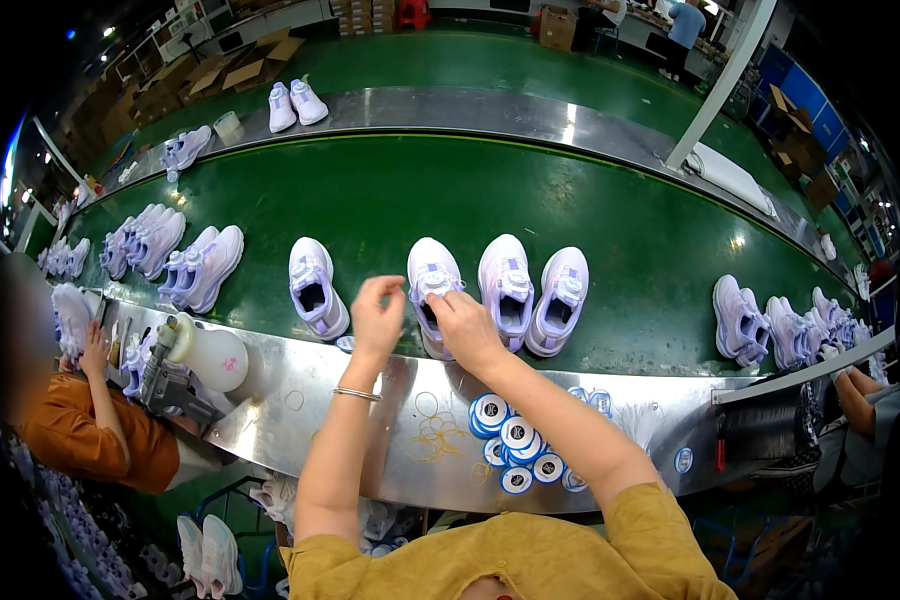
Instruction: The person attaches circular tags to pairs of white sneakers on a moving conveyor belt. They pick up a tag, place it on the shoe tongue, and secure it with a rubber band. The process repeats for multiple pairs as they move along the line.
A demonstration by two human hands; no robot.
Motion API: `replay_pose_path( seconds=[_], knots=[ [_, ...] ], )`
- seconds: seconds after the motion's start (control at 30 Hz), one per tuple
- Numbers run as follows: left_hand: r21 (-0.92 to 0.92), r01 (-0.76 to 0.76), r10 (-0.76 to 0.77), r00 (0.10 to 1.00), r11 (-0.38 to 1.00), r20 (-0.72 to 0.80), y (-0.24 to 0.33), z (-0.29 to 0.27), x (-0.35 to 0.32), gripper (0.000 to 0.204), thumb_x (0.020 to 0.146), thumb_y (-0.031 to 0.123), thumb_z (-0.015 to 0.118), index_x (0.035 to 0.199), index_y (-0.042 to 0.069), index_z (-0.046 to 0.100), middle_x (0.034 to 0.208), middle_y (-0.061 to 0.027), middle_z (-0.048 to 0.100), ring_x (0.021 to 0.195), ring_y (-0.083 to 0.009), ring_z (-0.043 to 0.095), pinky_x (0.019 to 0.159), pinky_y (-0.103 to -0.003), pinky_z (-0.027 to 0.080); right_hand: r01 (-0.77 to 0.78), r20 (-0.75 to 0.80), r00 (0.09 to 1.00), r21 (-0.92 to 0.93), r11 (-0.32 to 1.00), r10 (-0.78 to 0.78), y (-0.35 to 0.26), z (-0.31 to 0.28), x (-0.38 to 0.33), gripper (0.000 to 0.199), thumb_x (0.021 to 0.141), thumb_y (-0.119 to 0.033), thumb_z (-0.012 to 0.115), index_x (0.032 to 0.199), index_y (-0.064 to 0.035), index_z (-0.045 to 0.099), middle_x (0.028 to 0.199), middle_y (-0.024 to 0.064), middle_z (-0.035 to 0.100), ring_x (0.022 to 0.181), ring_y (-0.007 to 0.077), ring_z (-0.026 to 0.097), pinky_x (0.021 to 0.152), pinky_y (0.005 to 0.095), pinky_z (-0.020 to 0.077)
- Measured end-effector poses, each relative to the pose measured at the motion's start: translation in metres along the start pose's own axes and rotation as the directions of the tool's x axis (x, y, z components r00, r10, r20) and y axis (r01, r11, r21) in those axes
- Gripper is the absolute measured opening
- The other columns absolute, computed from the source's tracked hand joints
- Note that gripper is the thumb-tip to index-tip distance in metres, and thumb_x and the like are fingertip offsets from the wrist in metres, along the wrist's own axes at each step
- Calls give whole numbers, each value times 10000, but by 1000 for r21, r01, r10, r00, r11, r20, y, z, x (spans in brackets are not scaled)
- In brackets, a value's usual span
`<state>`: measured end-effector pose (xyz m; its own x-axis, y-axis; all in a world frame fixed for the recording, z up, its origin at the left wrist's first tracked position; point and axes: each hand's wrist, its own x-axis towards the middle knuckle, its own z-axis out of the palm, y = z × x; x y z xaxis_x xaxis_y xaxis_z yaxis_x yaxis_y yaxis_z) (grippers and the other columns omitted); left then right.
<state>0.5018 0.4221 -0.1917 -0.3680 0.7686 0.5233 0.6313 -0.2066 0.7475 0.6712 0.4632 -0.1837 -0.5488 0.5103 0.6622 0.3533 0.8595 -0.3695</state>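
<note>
A white-and-lilac sneaker [432,256] stands on the green belt in front of me, toe pointing away. My right hand [462,328] is closed at its tongue, just below the round dial, and covers part of the shoe opening. Just left of this shoe, my left hand [378,318] is raised with fingers curled and pinched. Whatever it holds, if anything, is too small to make out. Two similar sneakers, one [507,280] close on the right and another [562,300] beyond it, stand beside it. A single sneaker [315,285] stands to the left.
Round blue-and-white tags [517,433] lie piled on the metal ledge [320,420], beside yellow rubber bands [440,437]. More sneakers [205,268] stand left and others [740,320] right. A white plastic bottle [215,360] is at left, near a co-worker in an orange top [95,430].
</note>
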Motion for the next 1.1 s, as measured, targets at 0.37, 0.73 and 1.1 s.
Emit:
replay_pose_path(
  seconds=[0.37, 0.73, 1.1],
  knots=[
    [245, -116, 24, 936, 963, 351, 40, 9, 38, 180, 768, 108, 712, 893, -20, 693, 813, -136, 609, 723, -241, 624, 647, -321, 490, 21, -50, 999, 93, 995, -16, 1, 2, -3, 222, 751, -5, 560, 969, 23, 595, 844, 147, 563, 802, 303, 574, 723, 376, 483],
    [459, -167, -71, 886, 872, 457, 64, 14, 56, 227, 802, 198, 673, 860, -19, 700, 797, -158, 632, 723, -291, 617, 685, -342, 496, 2, -81, 997, 137, 991, 9, 3, 5, -5, 228, 755, 1, 566, 978, 20, 612, 833, 140, 557, 796, 307, 566, 709, 385, 485],
    [467, -115, -146, 862, 877, 486, 74, 28, 55, 145, 743, 51, 661, 862, -17, 706, 864, -143, 655, 758, -216, 638, 668, -311, 504, -8, -88, 996, 173, 985, 24, 7, -1, -10, 217, 776, 11, 579, 990, 3, 614, 869, 144, 581, 825, 322, 576, 732, 406, 489]
  ],
)
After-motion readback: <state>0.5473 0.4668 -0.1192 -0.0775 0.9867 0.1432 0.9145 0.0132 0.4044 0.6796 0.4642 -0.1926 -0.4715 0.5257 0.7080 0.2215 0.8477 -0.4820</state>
